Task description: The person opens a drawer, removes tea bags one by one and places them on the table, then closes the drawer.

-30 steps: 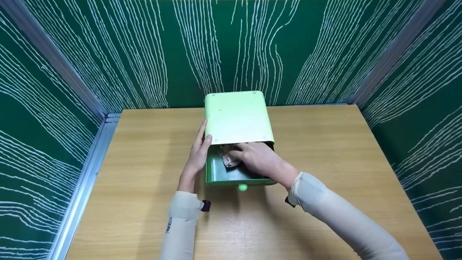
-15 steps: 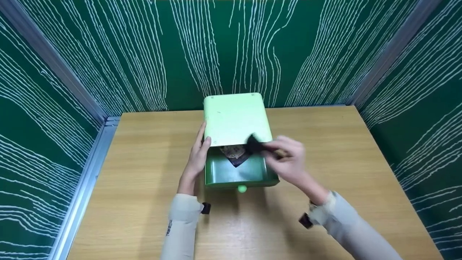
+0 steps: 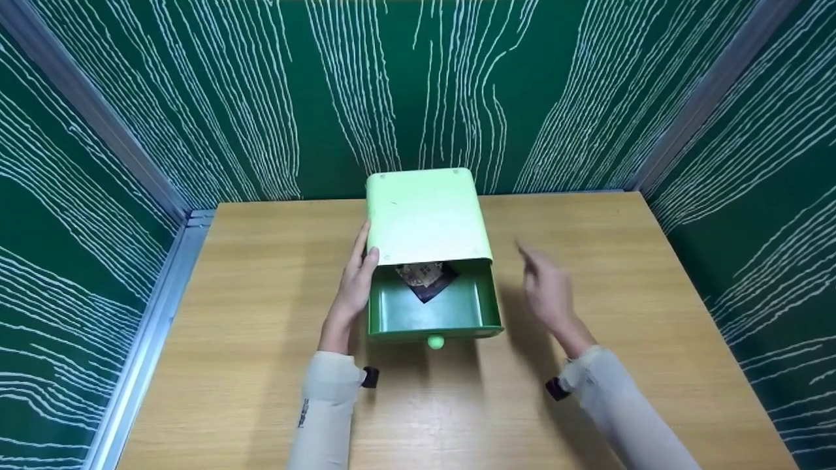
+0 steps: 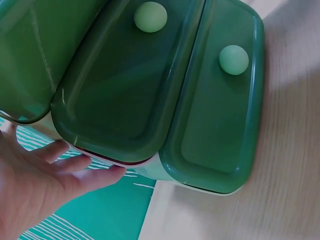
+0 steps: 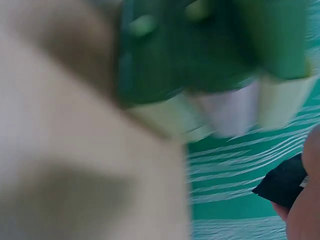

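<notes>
A light green drawer cabinet (image 3: pixel 428 215) stands at the back of the table, its top drawer (image 3: pixel 434 318) pulled out. Inside the drawer, partly under the cabinet top, lies a dark flat piece (image 3: pixel 424 281) with a brownish printed pattern, one corner pointing forward. My left hand (image 3: pixel 353 281) rests along the cabinet's left side, fingers fairly straight and thumb near the front top edge. To the right of the cabinet, above the table, my right hand (image 3: pixel 548 287) pinches a black flat piece (image 5: pixel 282 182) with a pointed corner; most of it is hidden behind the hand.
Two lower drawers with round knobs, the middle drawer (image 4: pixel 125 85) and the bottom drawer (image 4: pixel 215 115), are closed. The wooden table (image 3: pixel 261 294) ends at green walls (image 3: pixel 339 98) with white wavy lines.
My right hand has come out of the drawer with the black flat piece and moved right, past the cabinet. The patterned piece stays in the drawer. My left hand keeps its place.
</notes>
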